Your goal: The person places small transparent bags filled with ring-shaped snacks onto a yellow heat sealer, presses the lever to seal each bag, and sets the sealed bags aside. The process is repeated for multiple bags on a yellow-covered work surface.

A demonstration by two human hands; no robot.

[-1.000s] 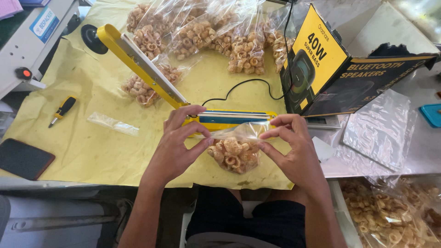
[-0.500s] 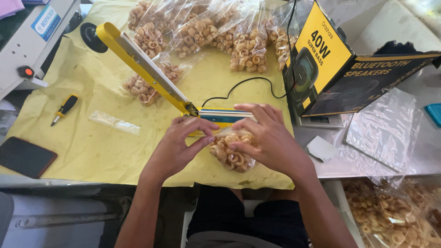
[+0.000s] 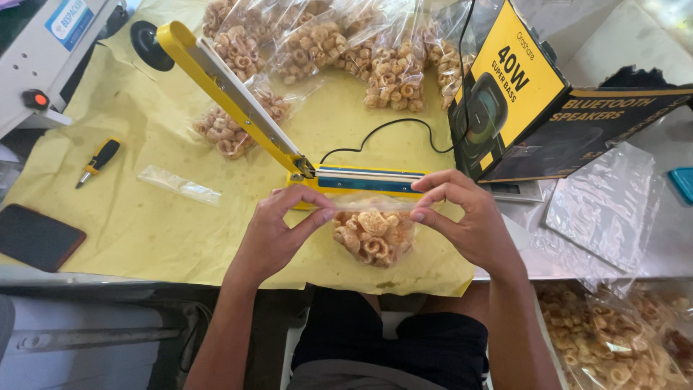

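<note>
holding a small clear bag of ring-shaped snacks [image 3: 374, 237] at lower centre of the frame, over the near edge of the yellow paper sheet [image 3: 144, 224]. pinching the bag's open top from both ends: left hand [image 3: 278, 230] gripping the left corner between thumb and forefinger, right hand [image 3: 465, 220] gripping the right corner the same way, other fingers curled loosely. stretching the mouth flat, so the top edge runs left to right across the frame, parallel to the blue sealing bar of the heat sealer [image 3: 361, 180] just above it. bag mouth pointing toward the top of the frame, filled belly hanging toward the bottom; long axis of the stretched rim horizontal. judging by this, in the step of lining up the mouth for sealing, not yet laid on the bar. yellow sealer arm [image 3: 227, 94] raised, slanting to the upper left. next move likely calling for sliding the flat rim onto the bar without wrinkles, then freeing one hand for the arm. filled bags [image 3: 375, 65] piled at upper centre, a screwdriver [image 3: 97, 160] at left.
</note>
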